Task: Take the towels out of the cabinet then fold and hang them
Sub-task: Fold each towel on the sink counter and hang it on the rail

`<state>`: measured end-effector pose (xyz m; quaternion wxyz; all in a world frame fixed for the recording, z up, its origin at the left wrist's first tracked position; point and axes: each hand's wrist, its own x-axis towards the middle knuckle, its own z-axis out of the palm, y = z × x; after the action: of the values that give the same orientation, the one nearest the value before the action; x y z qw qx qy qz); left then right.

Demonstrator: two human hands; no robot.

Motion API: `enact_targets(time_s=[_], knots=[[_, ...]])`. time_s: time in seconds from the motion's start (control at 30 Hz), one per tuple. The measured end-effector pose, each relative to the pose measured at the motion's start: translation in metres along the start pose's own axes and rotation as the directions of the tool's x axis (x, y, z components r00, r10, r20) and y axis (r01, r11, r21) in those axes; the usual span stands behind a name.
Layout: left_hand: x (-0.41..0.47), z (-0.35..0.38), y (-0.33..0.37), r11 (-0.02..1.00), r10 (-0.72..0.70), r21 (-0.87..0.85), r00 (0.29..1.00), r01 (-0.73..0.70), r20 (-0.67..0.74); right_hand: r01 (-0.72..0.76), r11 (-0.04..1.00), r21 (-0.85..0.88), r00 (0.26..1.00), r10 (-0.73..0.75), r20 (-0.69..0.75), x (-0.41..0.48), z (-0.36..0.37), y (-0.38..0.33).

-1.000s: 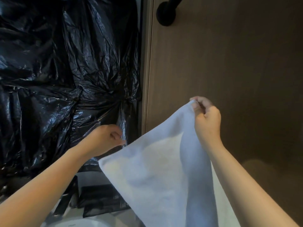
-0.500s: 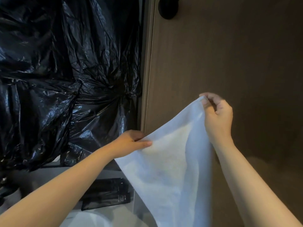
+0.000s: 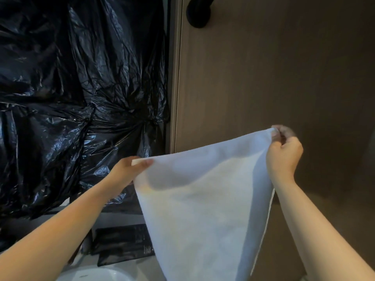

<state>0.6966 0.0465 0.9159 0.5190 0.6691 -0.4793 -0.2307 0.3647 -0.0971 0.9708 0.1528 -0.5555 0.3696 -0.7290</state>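
A white towel (image 3: 203,203) hangs spread between both my hands in front of a brown wooden panel (image 3: 274,67). My left hand (image 3: 126,172) pinches its upper left corner, thumb on the front of the cloth. My right hand (image 3: 283,154) pinches the upper right corner, held higher than the left. The towel's top edge runs taut between the two corners and the rest drops toward the bottom of the view.
Crinkled black plastic sheeting (image 3: 71,98) covers the left side. A black round mount with a bar (image 3: 198,14) sticks out of the panel at the top. Below lie black flat packets (image 3: 125,246) and a white basin rim (image 3: 91,274).
My left hand has taken hold of the towel's left corner and pulled it left. My right hand has moved right, so the towel is now stretched wide.
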Motion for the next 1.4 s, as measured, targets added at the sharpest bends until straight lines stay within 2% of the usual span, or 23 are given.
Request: enact_targets(time_s=[0.17,0.33,0.4,0.53,0.73,0.83,1.0,1.13,1.2,1.3,1.4], knots=[[0.003,0.007,0.015,0.995,0.024,-0.091,0.959,-0.052,-0.283,-0.051,0.999,-0.009,0.996,0.052,0.076,-0.002,-0.007,0.011],[0.005,0.008,0.036,0.989,0.017,-0.13,0.925,-0.072,-0.38,-0.128,0.992,-0.019,0.992,0.129,0.019,-0.003,-0.004,0.017],[0.007,0.011,0.044,0.983,-0.038,-0.18,0.931,-0.03,-0.362,-0.127,0.991,-0.038,0.992,0.127,-0.003,-0.006,0.0,0.013],[-0.005,0.023,0.046,0.897,-0.183,-0.436,0.957,0.069,-0.224,-0.089,0.996,0.02,0.996,0.089,0.013,-0.018,-0.006,-0.004],[-0.038,0.056,0.055,0.889,-0.145,-0.456,0.973,0.047,-0.182,0.009,0.992,0.129,0.992,-0.025,0.12,-0.068,-0.002,-0.041],[-0.049,0.072,0.056,0.886,-0.165,-0.457,0.974,0.079,-0.152,0.02,0.986,0.168,0.992,-0.04,0.122,-0.096,0.004,-0.046],[-0.048,0.076,0.045,0.879,-0.232,-0.459,0.957,0.129,-0.174,-0.047,0.991,0.125,0.997,0.04,0.058,-0.103,0.012,-0.023],[-0.033,0.06,0.032,0.753,-0.406,-0.629,0.889,0.193,-0.213,-0.291,0.957,-0.008,0.956,0.291,0.026,-0.082,0.013,0.011],[-0.032,0.062,0.022,0.778,-0.397,-0.595,0.893,0.203,-0.214,-0.3,0.954,-0.02,0.95,0.301,0.079,-0.089,0.012,0.016],[-0.043,0.076,0.016,0.848,-0.303,-0.496,0.937,0.184,-0.17,-0.209,0.976,0.055,0.952,0.19,0.239,-0.119,0.012,0.003],[-0.062,0.089,0.023,0.894,-0.195,-0.427,0.976,0.136,-0.098,-0.124,0.981,0.146,0.945,0.072,0.32,-0.154,0.01,-0.019]])
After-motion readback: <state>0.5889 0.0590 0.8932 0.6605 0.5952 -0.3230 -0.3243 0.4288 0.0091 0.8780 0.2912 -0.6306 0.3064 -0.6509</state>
